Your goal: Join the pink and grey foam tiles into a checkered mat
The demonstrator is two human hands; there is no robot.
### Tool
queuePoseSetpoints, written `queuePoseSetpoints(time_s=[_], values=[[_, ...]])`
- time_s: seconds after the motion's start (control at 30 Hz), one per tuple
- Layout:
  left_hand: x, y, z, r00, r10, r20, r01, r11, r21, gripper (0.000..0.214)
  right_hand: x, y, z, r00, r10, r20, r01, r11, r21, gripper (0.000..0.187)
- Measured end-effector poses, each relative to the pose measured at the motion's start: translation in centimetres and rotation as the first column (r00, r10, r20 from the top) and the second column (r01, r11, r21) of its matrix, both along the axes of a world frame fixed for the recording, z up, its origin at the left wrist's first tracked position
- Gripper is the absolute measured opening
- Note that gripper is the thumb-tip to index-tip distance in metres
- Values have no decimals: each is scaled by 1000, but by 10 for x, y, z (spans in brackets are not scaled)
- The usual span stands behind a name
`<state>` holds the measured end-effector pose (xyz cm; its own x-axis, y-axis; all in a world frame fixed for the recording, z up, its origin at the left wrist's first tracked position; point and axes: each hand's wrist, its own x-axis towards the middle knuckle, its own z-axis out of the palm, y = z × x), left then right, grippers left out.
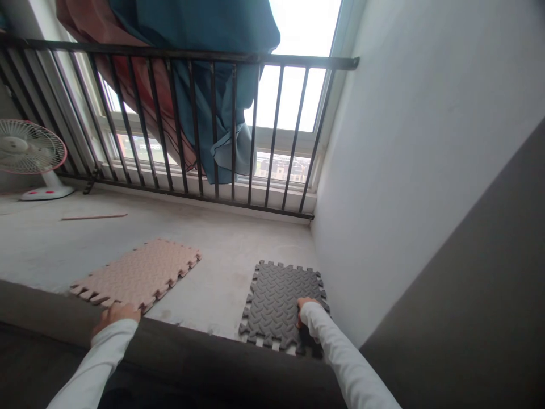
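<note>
Two foam puzzle mats lie on the concrete floor. My left hand [114,316] rests on the near edge of the pink mat [140,272], fingers curled over its rim. My right hand [305,309] presses on the near right part of the dark grey mat [279,298], close to the wall. Both arms are in white sleeves. Most of each hand's fingers are hidden by the wrist and sleeve.
A dark cushioned edge [191,352] runs across the foreground. A black metal railing [191,130] with cloth hanging over it stands before the window. A white fan [32,156] stands at far left, a thin stick [93,216] lies on the floor, and a white wall [404,170] is on the right.
</note>
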<state>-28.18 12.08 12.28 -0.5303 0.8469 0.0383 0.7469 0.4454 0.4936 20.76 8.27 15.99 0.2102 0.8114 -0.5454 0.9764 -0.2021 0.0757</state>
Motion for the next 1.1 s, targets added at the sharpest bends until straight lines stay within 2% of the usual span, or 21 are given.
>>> queuePoseSetpoints(time_s=[0.07,0.13,0.2,0.27,0.4,0.5,0.6,0.83,0.97,1.1], values=[[23,-3,12,962,-126,-241,95,986,-137,18,0,0,-1,1000,8,-1,-8,1000,8,72],[57,-11,26,887,-241,-395,194,969,-156,30,1,0,-4,1000,14,-1,-14,1000,10,72],[97,-22,37,841,-294,-454,253,956,-150,33,2,1,-5,1000,12,0,-12,1000,7,69],[138,-36,41,826,-325,-460,306,945,-119,33,2,1,-6,1000,14,-3,-14,1000,6,67],[208,-64,30,811,-429,-398,445,894,-57,27,2,0,-5,1000,26,4,-26,1000,3,65],[241,-79,14,786,-513,-346,526,848,-64,25,2,-1,-4,1000,17,17,-17,1000,-11,68],[256,-87,3,768,-562,-307,566,820,-85,26,2,-1,-4,1000,4,27,-4,1000,-6,70],[266,-102,-10,752,-611,-248,596,791,-140,26,-1,0,0,999,6,39,-5,999,-32,69],[266,-103,-11,740,-637,-215,605,771,-201,29,0,-2,0,998,17,55,-15,999,-32,69],[261,-91,-7,745,-631,-216,589,775,-231,32,1,-3,-1,998,19,63,-18,1000,-18,70]])
